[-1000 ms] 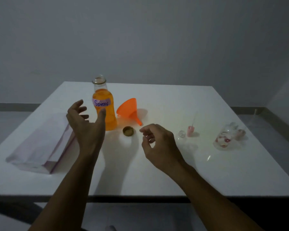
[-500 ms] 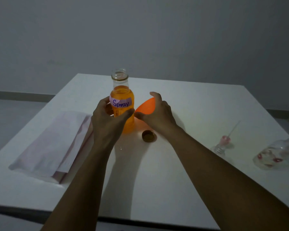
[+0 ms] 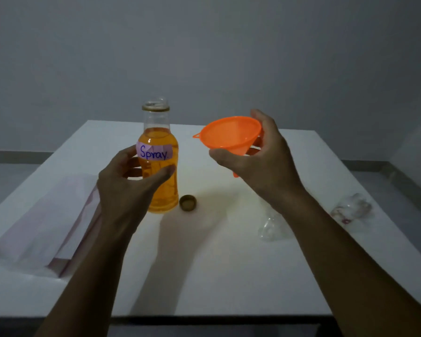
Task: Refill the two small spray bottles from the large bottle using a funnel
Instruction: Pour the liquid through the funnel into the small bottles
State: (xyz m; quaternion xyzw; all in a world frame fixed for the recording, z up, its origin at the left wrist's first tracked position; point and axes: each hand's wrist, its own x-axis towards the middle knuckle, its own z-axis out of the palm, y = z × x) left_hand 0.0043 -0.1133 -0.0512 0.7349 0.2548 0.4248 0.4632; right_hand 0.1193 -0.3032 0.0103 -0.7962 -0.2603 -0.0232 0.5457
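Observation:
The large glass bottle [image 3: 161, 186] stands uncapped on the white table, filled with orange liquid and labelled "Spray". My left hand [image 3: 129, 188] is wrapped around its lower body. My right hand [image 3: 260, 156] holds the orange funnel [image 3: 229, 135] in the air to the bottle's right, mouth tilted up, spout hidden behind my fingers. A small clear spray bottle [image 3: 269, 227] shows partly behind my right forearm. A second small clear bottle with red marks [image 3: 351, 210] lies on its side at the right.
The bottle's gold cap [image 3: 188, 202] lies upturned just right of the bottle's base. A pale pink paper bag [image 3: 46, 229] lies flat at the left. The white table [image 3: 204, 276] ends at a dark front edge near me.
My right hand has lifted the funnel off the table and turned its mouth upward. My left hand stays on the large bottle.

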